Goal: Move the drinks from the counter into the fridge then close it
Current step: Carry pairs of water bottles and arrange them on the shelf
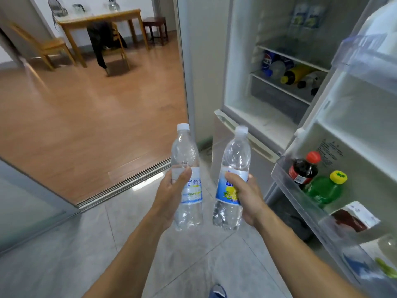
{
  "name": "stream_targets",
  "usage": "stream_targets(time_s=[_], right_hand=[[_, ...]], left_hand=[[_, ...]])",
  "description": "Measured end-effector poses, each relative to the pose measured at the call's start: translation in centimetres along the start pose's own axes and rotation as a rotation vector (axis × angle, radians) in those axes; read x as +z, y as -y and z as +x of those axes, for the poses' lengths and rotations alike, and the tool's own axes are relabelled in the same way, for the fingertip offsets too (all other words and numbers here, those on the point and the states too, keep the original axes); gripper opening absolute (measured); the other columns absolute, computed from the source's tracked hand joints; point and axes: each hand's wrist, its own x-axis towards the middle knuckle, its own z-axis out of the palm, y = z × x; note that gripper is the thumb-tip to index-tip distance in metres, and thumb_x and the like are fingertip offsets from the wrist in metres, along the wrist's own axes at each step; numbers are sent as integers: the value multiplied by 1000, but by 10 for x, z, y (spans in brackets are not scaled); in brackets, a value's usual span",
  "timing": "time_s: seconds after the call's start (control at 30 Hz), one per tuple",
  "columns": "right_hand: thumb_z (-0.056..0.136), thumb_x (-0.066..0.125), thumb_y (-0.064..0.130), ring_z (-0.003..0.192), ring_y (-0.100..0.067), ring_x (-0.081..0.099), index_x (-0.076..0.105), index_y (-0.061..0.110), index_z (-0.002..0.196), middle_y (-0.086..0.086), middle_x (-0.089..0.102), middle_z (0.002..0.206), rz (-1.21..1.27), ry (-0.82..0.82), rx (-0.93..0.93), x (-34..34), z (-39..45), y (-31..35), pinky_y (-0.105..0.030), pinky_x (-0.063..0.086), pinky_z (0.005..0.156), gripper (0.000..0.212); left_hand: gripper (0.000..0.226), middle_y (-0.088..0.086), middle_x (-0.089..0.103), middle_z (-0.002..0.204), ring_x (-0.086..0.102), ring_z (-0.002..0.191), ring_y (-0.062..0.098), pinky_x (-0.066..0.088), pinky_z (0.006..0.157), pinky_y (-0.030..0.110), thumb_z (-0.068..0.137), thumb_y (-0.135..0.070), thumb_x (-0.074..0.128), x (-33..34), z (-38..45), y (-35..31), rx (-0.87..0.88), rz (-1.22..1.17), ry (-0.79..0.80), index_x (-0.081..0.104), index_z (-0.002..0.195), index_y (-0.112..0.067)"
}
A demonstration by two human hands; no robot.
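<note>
Head view
Left hand (171,197): held out in front of the fridge, wrapped round the left bottle (187,179) at its label; the thumb is laid across the front just above the label, the other fingers are hidden behind the bottle.
Left bottle: clear, white-capped, upright with a slight lean to the left, its base below the palm and its neck well above the thumb.
Right hand (247,198): wrapped round the right bottle (233,181) at the blue and yellow label; the thumb is pressed on the label's upper edge, a fingertip is seen at the bottle's right side, the rest is hidden.
Right bottle: clear, white-capped, tilted a little to the right, just beside the left bottle but apart from it.
Fridge (240,61): open, ahead and to the right of both bottles; several bottles are laid on their sides on a middle shelf, and two cartons are stood on the upper shelf.
Door (354,117): swung open at the right; in its lower rack a red-capped dark bottle (304,168) and a yellow-capped green bottle (326,189) are stood side by side.
Floor (129,244): grey tile beneath the arms, wood beyond a sliding track.
Table (101,17): wooden, far back in the next room, with chairs beside it.
</note>
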Motion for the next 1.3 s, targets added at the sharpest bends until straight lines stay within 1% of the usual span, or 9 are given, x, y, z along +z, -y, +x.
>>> stream_targets(time_s=[0.1,0.2,0.3,0.47,0.6,0.8,0.87,1.03,1.3], right_hand=[[55,81,41,77,-30,74,69,20,103,-15,75,86,8,-67,-8,-2,33,20,-45,60,75,54],[56,80,41,80,-31,74,68,17,105,-16,76,91,2,-146,-31,-4,62,31,-44,61,76,56],[59,80,39,90,-35,74,65,13,115,-17,75,100,14,-222,-35,-5,89,40,-49,60,84,64],[65,76,33,84,-28,76,68,14,111,-10,78,93,-6,-380,-83,0,133,59,-38,61,74,50],[63,77,36,77,-17,75,67,22,103,-2,78,86,14,-516,-151,17,165,81,-27,58,63,43],[55,79,47,84,-20,75,67,25,106,-3,77,92,-18,-663,-223,39,206,109,-35,60,73,57],[52,78,52,85,-21,75,67,25,107,-3,77,93,-33,-700,-243,40,216,116,-36,60,75,62],[55,79,50,81,-18,76,66,25,106,-2,77,91,-44,-736,-300,27,245,142,-24,57,63,58],[75,80,30,77,-9,75,62,29,105,8,76,87,35,-825,-465,-23,309,213,-19,55,59,34]], left_hand=[[40,8,75,102,74,90,26,59,66,31,79,-43,71,10,43,-14,25,48,45,63,114,-25],[20,2,76,99,75,88,21,58,66,30,84,-39,74,21,84,-22,23,80,99,67,102,-37],[31,-3,76,100,75,89,18,58,70,32,68,-55,74,34,127,-31,10,95,170,68,97,-46],[48,0,76,100,75,88,19,59,69,34,66,-57,74,59,200,-50,16,103,309,65,107,-34],[41,-6,76,91,75,82,12,56,61,24,72,-51,72,72,254,-79,42,108,448,64,107,-31],[44,-9,76,92,74,83,10,56,62,22,65,-60,74,85,318,-122,75,98,623,66,104,-39],[45,-8,76,92,74,83,12,57,62,24,63,-61,74,92,336,-128,77,91,651,66,102,-41],[51,-8,75,92,74,83,14,57,62,26,62,-63,72,124,375,-140,95,119,683,62,105,-38],[48,-12,73,91,73,84,8,58,66,26,62,-67,69,200,430,-176,227,221,738,59,101,-40]])
